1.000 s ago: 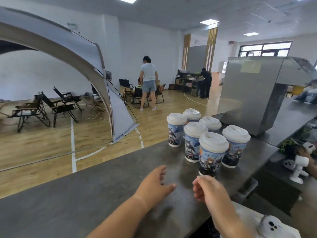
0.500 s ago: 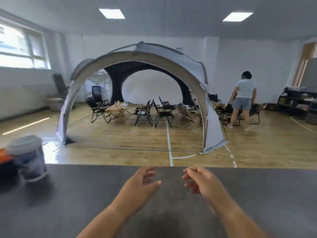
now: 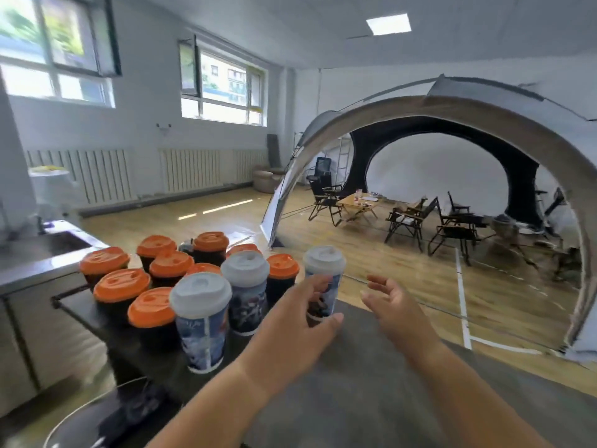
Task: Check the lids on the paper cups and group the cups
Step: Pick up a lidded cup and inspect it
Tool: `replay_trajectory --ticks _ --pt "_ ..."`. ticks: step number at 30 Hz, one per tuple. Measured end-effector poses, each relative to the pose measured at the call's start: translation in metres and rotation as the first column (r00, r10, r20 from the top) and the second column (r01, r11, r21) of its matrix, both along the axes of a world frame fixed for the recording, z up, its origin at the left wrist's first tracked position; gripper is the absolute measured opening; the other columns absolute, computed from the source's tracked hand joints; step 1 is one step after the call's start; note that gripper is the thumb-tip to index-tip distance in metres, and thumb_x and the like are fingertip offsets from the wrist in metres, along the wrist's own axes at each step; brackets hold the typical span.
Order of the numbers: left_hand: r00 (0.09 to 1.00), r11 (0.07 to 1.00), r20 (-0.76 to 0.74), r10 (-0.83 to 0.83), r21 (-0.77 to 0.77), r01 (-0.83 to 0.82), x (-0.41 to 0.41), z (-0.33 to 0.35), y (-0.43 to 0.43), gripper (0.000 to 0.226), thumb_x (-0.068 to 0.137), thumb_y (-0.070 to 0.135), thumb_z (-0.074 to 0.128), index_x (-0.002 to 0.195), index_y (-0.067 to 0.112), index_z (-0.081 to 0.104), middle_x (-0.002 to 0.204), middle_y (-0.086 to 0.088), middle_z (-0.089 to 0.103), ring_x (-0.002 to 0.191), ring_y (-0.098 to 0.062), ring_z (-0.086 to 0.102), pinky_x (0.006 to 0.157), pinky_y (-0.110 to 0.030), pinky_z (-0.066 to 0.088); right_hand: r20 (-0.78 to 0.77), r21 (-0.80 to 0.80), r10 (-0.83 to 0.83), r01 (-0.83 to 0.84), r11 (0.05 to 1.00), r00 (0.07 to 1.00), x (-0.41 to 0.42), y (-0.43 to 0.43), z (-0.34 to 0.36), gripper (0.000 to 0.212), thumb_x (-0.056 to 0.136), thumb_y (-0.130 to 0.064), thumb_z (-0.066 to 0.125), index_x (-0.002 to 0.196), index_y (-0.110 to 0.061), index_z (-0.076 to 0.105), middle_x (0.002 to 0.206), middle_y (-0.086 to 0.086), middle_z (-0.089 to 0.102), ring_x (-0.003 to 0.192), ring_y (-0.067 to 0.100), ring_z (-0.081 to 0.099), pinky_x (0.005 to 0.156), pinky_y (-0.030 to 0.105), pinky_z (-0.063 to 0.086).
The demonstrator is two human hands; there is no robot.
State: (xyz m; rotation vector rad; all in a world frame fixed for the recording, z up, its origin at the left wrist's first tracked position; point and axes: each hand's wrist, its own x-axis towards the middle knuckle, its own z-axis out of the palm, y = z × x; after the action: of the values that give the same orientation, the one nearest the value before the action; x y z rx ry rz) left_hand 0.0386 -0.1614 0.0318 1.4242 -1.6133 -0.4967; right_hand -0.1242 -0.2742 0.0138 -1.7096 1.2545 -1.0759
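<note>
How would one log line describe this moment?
left hand: at rightmost white-lidded cup, grip unclear | right hand: open, empty | orange-lidded cups: clustered, untouched
</note>
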Motion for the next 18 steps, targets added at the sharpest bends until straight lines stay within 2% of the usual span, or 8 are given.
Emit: replay_trajectory --ticks 3,4,6,8,11,14,16,18 --pt "0.943 0.973 0.26 0.206 -0.157 -0.17 0.028 0.017 0.004 0.057 0.09 0.039 0.062 0.14 0.041 0.036 0.136 0.023 0.042 0.117 0.007 0.044 0.096 -0.004 0.028 -0.156 -0.094 -0.015 0.0 0.996 0.988 0.037 -0.026 0.006 0.055 0.087 -0.021 0.067 0.138 -0.024 0.046 0.141 0.005 0.046 0.127 0.021 0.046 0.102 0.035 0.041" --pt "0.885 0.946 0.358 0.296 -0.239 -0.22 0.037 0.024 0.0 0.057 0.091 0.04 0.06 0.142 0.04 0.035 0.141 0.02 0.041 0.124 0.001 0.042 0.101 -0.008 0.025 -0.22 -0.126 -0.032 0.004 0.992 0.975 0.048 -0.034 0.009 0.062 0.085 -0.022 0.069 0.141 -0.024 0.044 0.145 0.008 0.041 0.132 0.023 0.041 0.106 0.036 0.036" --pt "0.727 0.89 0.522 0.446 -0.348 -0.296 0.054 0.034 -0.016 0.056 0.093 0.039 0.055 0.144 0.034 0.033 0.151 0.009 0.035 0.139 -0.012 0.031 0.114 -0.025 0.02 -0.317 -0.131 -0.049 0.008 0.991 0.947 0.065 -0.048 0.014 0.076 0.082 -0.032 0.075 0.147 -0.027 0.036 0.151 0.011 0.028 0.139 0.027 0.031 0.112 0.037 0.03" --pt "0.551 0.878 0.695 0.462 -0.271 -0.394 0.069 0.042 -0.04 0.062 0.093 0.041 0.052 0.147 0.028 0.027 0.156 -0.004 0.026 0.145 -0.027 0.022 0.12 -0.043 0.013 -0.353 -0.073 -0.04 0.015 0.997 0.935 0.077 -0.059 0.016 0.087 0.076 -0.042 0.078 0.149 -0.033 0.031 0.155 0.011 0.016 0.142 0.03 0.026 0.115 0.04 0.028" --pt "0.406 0.845 0.885 0.23 0.026 -0.534 0.081 0.05 -0.072 0.087 0.085 0.065 0.053 0.152 0.025 0.015 0.161 -0.016 0.01 0.145 -0.042 0.014 0.118 -0.055 0.008 -0.356 -0.017 -0.02 0.015 1.0 0.934 0.083 -0.069 0.01 0.084 0.073 -0.042 0.081 0.144 -0.034 0.039 0.154 0.012 0.019 0.139 0.03 0.031 0.113 0.039 0.031" --pt "0.41 0.784 0.912 0.027 0.235 -0.575 0.087 0.05 -0.089 0.095 0.077 0.074 0.055 0.151 0.028 0.018 0.156 -0.015 0.027 0.14 -0.04 0.03 0.112 -0.057 0.021 -0.329 -0.062 -0.038 0.018 0.998 0.944 0.076 -0.07 0.002 0.064 0.077 -0.033 0.077 0.136 -0.028 0.051 0.144 0.011 0.038 0.129 0.026 0.042 0.106 0.032 0.036" --pt "0.479 0.761 0.878 -0.005 0.313 -0.568 0.088 0.048 -0.094 0.087 0.077 0.064 0.064 0.148 0.029 0.025 0.146 -0.011 0.044 0.131 -0.035 0.043 0.106 -0.056 0.032 -0.301 -0.103 -0.066 0.036 0.994 0.951 0.063 -0.068 0.003 0.06 0.079 -0.031 0.076 0.135 -0.027 0.054 0.14 0.01 0.044 0.126 0.024 0.046 0.105 0.032 0.039" --pt "0.52 0.774 0.853 0.034 0.307 -0.553 0.082 0.048 -0.096 0.081 0.075 0.052 0.071 0.143 0.029 0.033 0.135 -0.008 0.052 0.119 -0.03 0.052 0.097 -0.048 0.044 -0.277 -0.137 -0.093 0.057 0.989 0.956 0.041 -0.063 0.009 0.059 0.08 -0.031 0.076 0.134 -0.029 0.054 0.135 0.009 0.046 0.119 0.023 0.049 0.102 0.032 0.041"
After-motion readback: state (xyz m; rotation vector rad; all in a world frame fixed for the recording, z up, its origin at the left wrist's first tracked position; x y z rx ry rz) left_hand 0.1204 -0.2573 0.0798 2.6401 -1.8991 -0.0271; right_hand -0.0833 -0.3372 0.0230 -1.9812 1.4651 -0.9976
